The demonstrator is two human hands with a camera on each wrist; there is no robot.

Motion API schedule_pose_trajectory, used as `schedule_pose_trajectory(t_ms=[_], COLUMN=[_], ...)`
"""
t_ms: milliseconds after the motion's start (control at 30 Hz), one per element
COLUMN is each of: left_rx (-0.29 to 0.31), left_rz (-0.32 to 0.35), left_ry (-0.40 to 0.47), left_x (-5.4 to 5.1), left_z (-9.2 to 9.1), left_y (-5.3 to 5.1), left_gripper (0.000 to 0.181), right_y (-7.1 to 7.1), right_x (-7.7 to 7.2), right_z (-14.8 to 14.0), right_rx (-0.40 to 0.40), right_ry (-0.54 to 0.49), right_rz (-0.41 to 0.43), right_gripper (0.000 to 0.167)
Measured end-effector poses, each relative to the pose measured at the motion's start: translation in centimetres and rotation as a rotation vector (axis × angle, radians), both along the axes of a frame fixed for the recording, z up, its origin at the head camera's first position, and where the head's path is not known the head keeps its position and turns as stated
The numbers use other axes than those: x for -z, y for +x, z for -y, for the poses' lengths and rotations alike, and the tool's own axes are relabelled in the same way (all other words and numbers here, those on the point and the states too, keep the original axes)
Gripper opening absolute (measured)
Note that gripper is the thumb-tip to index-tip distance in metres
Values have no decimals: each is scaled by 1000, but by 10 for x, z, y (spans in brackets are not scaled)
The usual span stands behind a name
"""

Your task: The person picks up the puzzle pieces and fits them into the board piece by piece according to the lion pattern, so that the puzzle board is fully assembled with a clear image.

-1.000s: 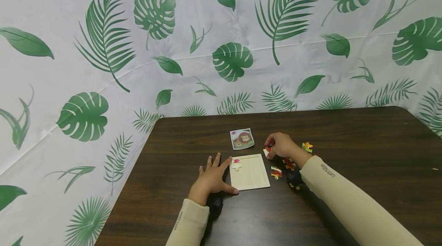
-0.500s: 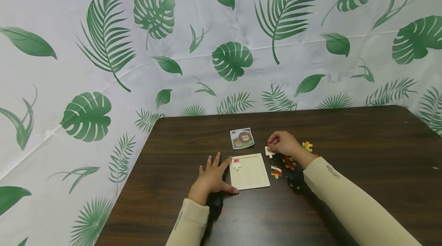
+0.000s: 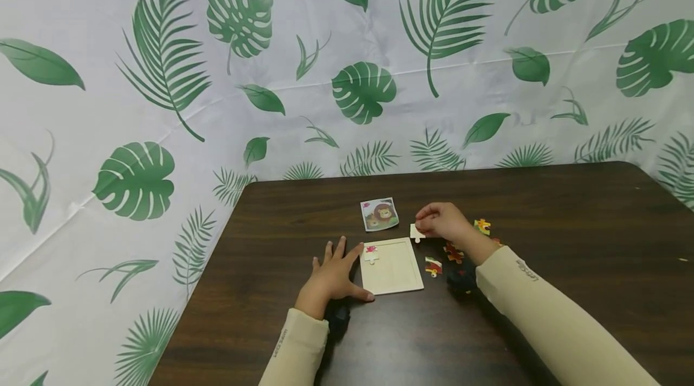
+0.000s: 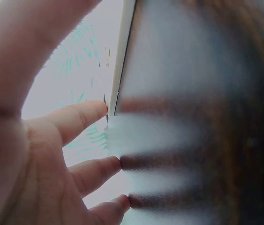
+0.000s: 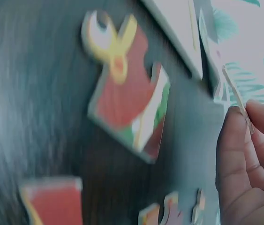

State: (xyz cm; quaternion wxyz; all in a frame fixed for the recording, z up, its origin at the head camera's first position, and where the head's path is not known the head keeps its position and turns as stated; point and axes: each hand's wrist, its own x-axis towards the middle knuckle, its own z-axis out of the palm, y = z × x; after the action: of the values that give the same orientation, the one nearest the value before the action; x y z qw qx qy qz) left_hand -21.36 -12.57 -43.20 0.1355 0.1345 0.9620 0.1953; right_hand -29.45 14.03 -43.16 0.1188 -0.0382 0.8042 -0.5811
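The wooden puzzle frame (image 3: pixel 393 268) lies on the table with one pink-flower piece (image 3: pixel 371 254) in its upper left corner. My left hand (image 3: pixel 333 280) is spread at the frame's left side, thumb at the near left corner and index finger at the far left one. In the left wrist view, a fingertip of the left hand (image 4: pixel 52 154) touches the frame's edge (image 4: pixel 120 61). Right of the frame's far corner, my right hand (image 3: pixel 444 223) pinches a pale puzzle piece (image 3: pixel 416 233) between thumb and fingers. That piece (image 5: pixel 237 98) appears edge-on in the right wrist view.
A picture card with a lion (image 3: pixel 379 215) lies behind the frame. Right of the frame is a red, white and green piece (image 3: pixel 433 267). Further pieces, such as an orange-red one (image 3: pixel 453 253) and a yellow-green one (image 3: pixel 482 227), lie by the right forearm.
The right hand first drew the pinched piece slightly right, then brought it back left toward the frame; the piece's pale face now shows. The left hand has stayed at the frame.
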Motion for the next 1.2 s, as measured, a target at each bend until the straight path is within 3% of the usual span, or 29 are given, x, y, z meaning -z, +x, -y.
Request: schedule_pose_trajectory(t_ms=[167,400,767,1200], left_rx=[-4,-7,-2,-1], left_rz=[6,11,11,6], left_ry=[-7,-16,-22,-7], left_x=[0,0,1,-1], left_z=[0,0,0,0], left_y=[0,-2,-3,-1], left_gripper=[104,104,104,103], right_y=[6,11,18,20], right_x=[-4,-1,4,10], right_z=[11,27,51,59], right_rx=[-15,-23,31,79], right_ry=[-53,-151,-65,-109], right_rz=[29,70,126,170], right_gripper=[29,24,9,9])
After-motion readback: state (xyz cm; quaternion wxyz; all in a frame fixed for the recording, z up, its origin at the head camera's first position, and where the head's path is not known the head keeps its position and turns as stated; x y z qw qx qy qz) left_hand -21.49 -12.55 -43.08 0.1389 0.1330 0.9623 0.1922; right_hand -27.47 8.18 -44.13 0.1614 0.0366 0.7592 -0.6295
